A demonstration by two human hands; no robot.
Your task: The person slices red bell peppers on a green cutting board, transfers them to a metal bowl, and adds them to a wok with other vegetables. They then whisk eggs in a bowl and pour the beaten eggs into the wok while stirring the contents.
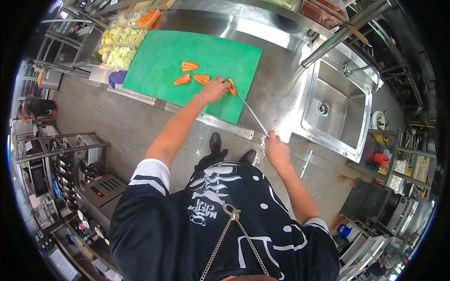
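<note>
A green cutting board [161, 49] lies on the steel counter. Near its right side, my left hand [216, 89] presses its bent fingertips on an orange, tapered carrot piece [232, 87]. My right hand [277, 149] is closed round the handle of a long, thin-bladed knife [253, 114]. The blade slants up and left over the board's edge, its tip by the held piece; whether it touches the carrot cannot be made out. Left of my left hand lie several more tapered carrot pieces [189, 66], apart from the blade.
Clear tubs of pale chopped vegetables [121, 56] and orange pieces [149, 18] stand beyond the board's left edge. A purple cloth [117, 78] lies beside them. To the right is a steel sink [335, 112] with a tap [361, 69]. A slotted grate [225, 126] runs along the counter's front.
</note>
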